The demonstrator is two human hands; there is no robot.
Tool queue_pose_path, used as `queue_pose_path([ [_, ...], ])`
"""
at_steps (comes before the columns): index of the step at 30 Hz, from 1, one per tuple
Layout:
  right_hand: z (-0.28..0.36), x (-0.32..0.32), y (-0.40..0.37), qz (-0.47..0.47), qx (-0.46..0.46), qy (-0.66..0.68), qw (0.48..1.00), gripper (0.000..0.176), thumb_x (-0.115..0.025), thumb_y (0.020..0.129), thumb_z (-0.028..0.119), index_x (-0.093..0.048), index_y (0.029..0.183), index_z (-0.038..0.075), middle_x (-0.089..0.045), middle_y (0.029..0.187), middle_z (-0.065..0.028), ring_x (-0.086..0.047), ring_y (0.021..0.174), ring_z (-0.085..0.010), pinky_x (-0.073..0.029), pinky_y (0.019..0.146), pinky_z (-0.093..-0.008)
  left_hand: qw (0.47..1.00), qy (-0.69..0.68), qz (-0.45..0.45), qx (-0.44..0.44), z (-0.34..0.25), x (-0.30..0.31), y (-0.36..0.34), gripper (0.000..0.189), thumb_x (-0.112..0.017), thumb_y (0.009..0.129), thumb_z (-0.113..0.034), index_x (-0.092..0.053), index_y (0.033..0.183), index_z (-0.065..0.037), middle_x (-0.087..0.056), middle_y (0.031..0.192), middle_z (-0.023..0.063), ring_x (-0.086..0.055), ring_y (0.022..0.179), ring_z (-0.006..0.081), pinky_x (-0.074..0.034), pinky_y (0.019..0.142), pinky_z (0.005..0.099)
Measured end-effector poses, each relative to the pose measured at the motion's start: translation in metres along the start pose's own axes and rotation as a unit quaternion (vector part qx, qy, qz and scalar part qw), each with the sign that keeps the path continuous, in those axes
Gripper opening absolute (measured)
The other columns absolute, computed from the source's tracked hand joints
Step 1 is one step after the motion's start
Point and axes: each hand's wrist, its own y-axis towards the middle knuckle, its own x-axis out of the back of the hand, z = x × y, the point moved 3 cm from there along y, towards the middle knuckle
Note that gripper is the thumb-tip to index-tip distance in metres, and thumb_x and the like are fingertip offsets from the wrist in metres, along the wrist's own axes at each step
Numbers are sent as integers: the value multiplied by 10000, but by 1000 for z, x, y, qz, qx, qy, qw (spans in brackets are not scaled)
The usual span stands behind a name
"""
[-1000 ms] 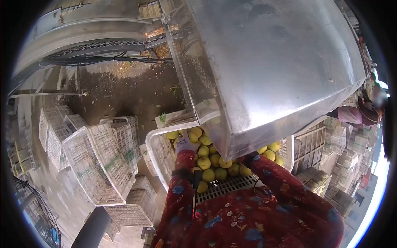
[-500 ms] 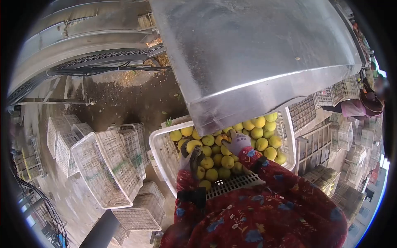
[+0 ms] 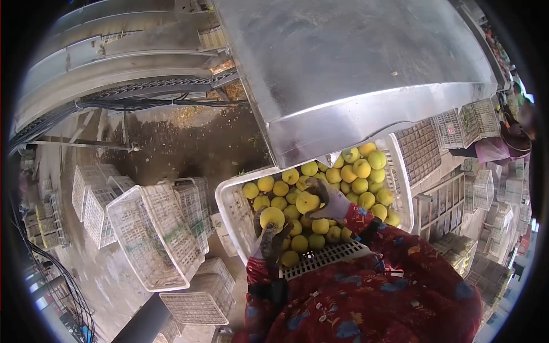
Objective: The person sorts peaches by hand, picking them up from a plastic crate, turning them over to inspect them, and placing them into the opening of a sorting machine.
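A white plastic crate (image 3: 230, 214) in front of me holds many round yellow fruits (image 3: 359, 186) that look like peaches. My left hand (image 3: 265, 240), in a dirty grey glove, grips one yellow fruit (image 3: 272, 218) at the crate's left side, with the fingers closed around its lower part. Over the middle of the pile, my right hand (image 3: 333, 200), in a pale glove with dark fingertips, is curled around another yellow fruit (image 3: 307, 202). Both held fruits sit slightly above the others. Red flowered sleeves cover my arms.
A large metal housing (image 3: 366, 57) overhangs the crate's far edge. Stacked white crates (image 3: 154, 234) stand on the wet floor to the left, and more crates (image 3: 420, 148) on the right. A chain conveyor (image 3: 154, 86) runs at upper left. Another person (image 3: 503, 146) is at far right.
My right hand has drawn back from the far side of the pile and now holds a fruit raised toward me. The left hand's fruit is lifted higher and nearer. The view has shifted slightly.
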Motion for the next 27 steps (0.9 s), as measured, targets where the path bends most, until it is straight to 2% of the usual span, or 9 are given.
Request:
queue_pose_path([
  [1, 23, 0, -11, 25, 51, 77, 995, 968, -916, 611, 305, -394, 1375, 21, -567, 1264, -149, -580, 1171, -296, -484, 962, -389, 1000, -13, 18, 14, 3, -9, 2, 737, -736, 864, -356, -347, 1455, -152, -492, 1362, 116, -512, 1270, 323, -459, 1040, 516],
  [4, 85, 11, -42, -14, 136, -57, 989, 888, -906, 648, 229, -432, 1368, 20, -546, 1274, -162, -581, 1155, -286, -496, 946, -373, 990, -100, 92, 46, 4, -49, 10, 801, -738, 860, -407, -307, 1497, -185, -447, 1450, 125, -467, 1332, 332, -431, 1080, 501],
  [11, 161, 23, -82, -253, 281, -319, 869, 656, -839, 737, 151, -503, 1279, -3, -570, 1259, -194, -589, 1135, -350, -508, 924, -397, 984, -66, 158, -43, -29, -119, 24, 807, -735, 865, -395, -294, 1501, -169, -444, 1446, 144, -450, 1347, 338, -429, 1099, 474],
  [16, 153, 39, -30, -370, 195, -273, 866, 585, -709, 852, 188, -424, 1302, -54, -538, 1221, -284, -536, 1117, -452, -481, 915, -493, 991, -14, 117, -71, -54, -141, 28, 737, -702, 885, -265, -317, 1495, -113, -491, 1377, 143, -521, 1250, 281, -465, 1054, 416],
  [17, 151, 44, -6, -360, 154, -302, 869, 573, -699, 857, 208, -429, 1283, -63, -534, 1188, -287, -541, 1095, -461, -481, 893, -511, 991, -15, 110, -77, -58, -146, 26, 717, -691, 888, -232, -329, 1490, -93, -501, 1362, 143, -531, 1234, 272, -472, 1045, 408],
  [19, 147, 47, 31, -362, 185, -478, 779, 529, -704, 846, 217, -481, 1240, -57, -543, 1141, -270, -554, 1068, -450, -487, 872, -511, 989, -57, 114, -70, -61, -146, 22, 687, -684, 881, -202, -359, 1470, -61, -504, 1366, 148, -527, 1247, 269, -481, 1037, 408],
  [22, 174, 67, 9, -352, 204, -386, 828, 479, -720, 830, 249, -553, 1186, -25, -555, 1117, -239, -567, 1035, -426, -499, 839, -490, 986, -74, 130, -73, -61, -140, 14, 649, -664, 884, -178, -383, 1447, -21, -524, 1351, 159, -543, 1235, 280, -488, 1033, 420],
  [25, 170, 60, -34, -371, 309, -238, 843, 543, -762, 792, 315, -575, 1210, 22, -572, 1123, -204, -559, 1036, -400, -471, 876, -496, 993, -1, 110, -41, -61, -134, 13, 597, -635, 902, -164, -406, 1435, -19, -538, 1342, 168, -567, 1210, 299, -487, 1038, 441],
  [27, 183, 36, -54, -246, 345, -352, 835, 642, -790, 761, 345, -542, 1261, 27, -571, 1146, -195, -548, 1044, -391, -438, 911, -507, 988, -19, 154, -4, -57, -137, 15, 580, -618, 931, -185, -400, 1440, -13, -557, 1320, 165, -596, 1162, 306, -505, 1012, 441],
])
